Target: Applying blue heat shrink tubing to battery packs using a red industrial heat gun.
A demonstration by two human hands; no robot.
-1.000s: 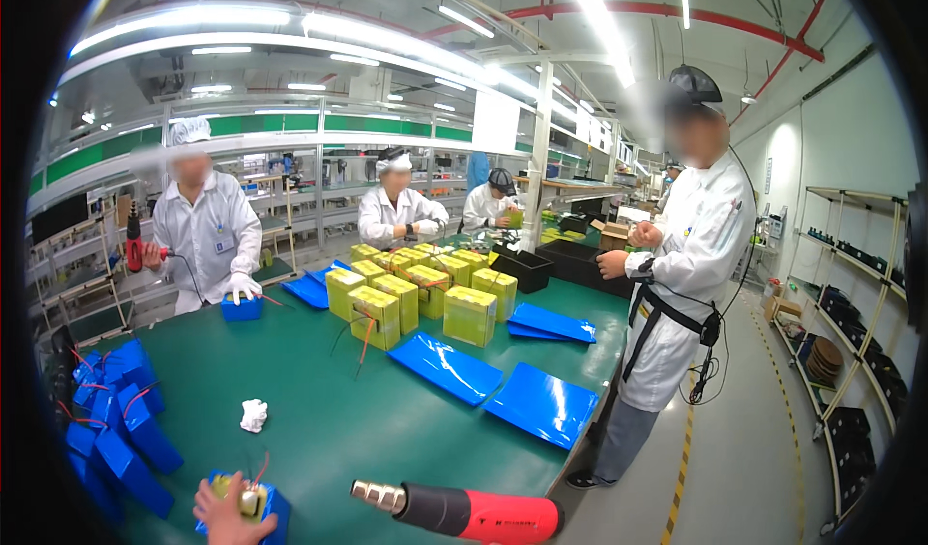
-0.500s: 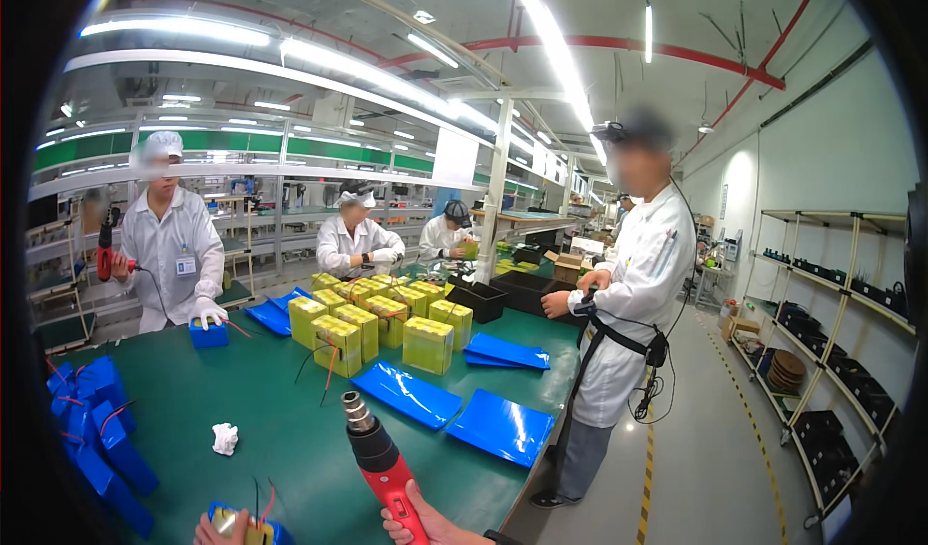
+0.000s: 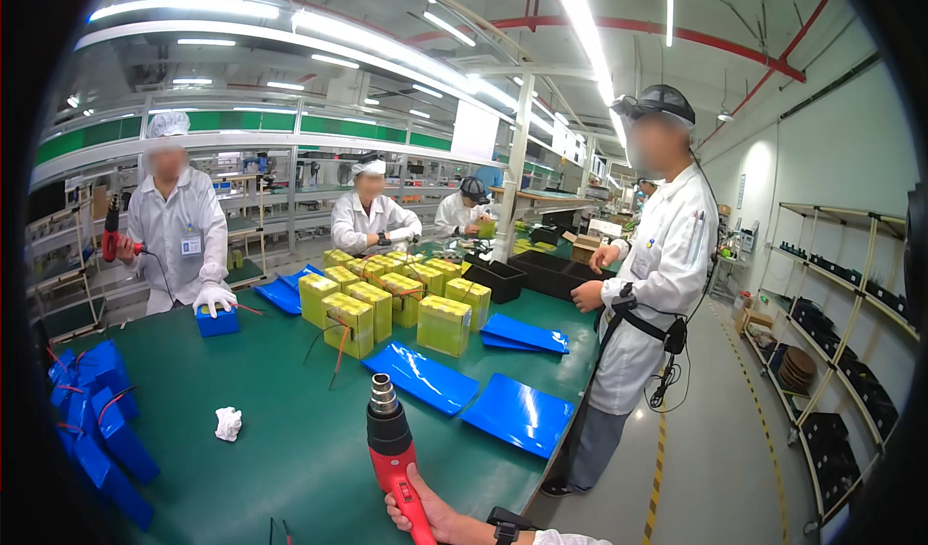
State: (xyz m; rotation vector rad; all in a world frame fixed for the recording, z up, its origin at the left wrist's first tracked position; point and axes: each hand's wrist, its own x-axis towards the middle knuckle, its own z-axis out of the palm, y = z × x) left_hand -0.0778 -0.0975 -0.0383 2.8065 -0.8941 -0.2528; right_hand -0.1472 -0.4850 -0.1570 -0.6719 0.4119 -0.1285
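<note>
My right hand (image 3: 425, 508) is wrapped round the handle of a red heat gun (image 3: 391, 453), its metal nozzle pointing up over the green table (image 3: 300, 439). My left hand is out of the picture. At the lower edge only the tips of thin dark and red wires (image 3: 286, 531) show; whatever they belong to is cut off. Ahead of the heat gun lie flat blue plastic sleeves (image 3: 418, 376), with another sleeve (image 3: 517, 415) to their right. Behind them several yellow-wrapped battery packs (image 3: 444, 326) stand together, some with red and black leads.
Blue-wrapped packs (image 3: 121, 434) are piled at the left edge, near a crumpled white tissue (image 3: 228, 423). Across the table a person (image 3: 179, 226) holds another heat gun and touches a blue pack (image 3: 217, 324). Another person (image 3: 657, 255) stands at the right, beside black trays (image 3: 551, 272).
My left hand and the blue-wrapped pack it held have dropped out of view at the bottom. The view has shifted slightly; my right hand still grips the heat gun, now more upright.
</note>
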